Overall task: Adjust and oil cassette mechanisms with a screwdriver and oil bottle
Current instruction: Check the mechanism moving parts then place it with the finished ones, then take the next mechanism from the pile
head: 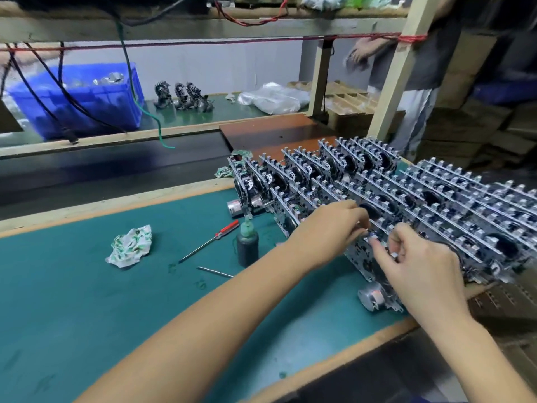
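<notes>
Rows of metal cassette mechanisms stand on edge along the right side of the green bench mat. My left hand and my right hand both pinch the top edge of the nearest mechanism with curled fingers. Its round motor sticks out below my right wrist. A dark oil bottle with a green nozzle stands upright left of my left forearm. A red-handled screwdriver lies on the mat beside it. A thin metal rod lies nearer me.
A crumpled patterned rag lies on the mat at the left. Behind the bench runs a dark conveyor, with a blue crate, three loose mechanisms and plastic bags beyond. Another person stands at the back right.
</notes>
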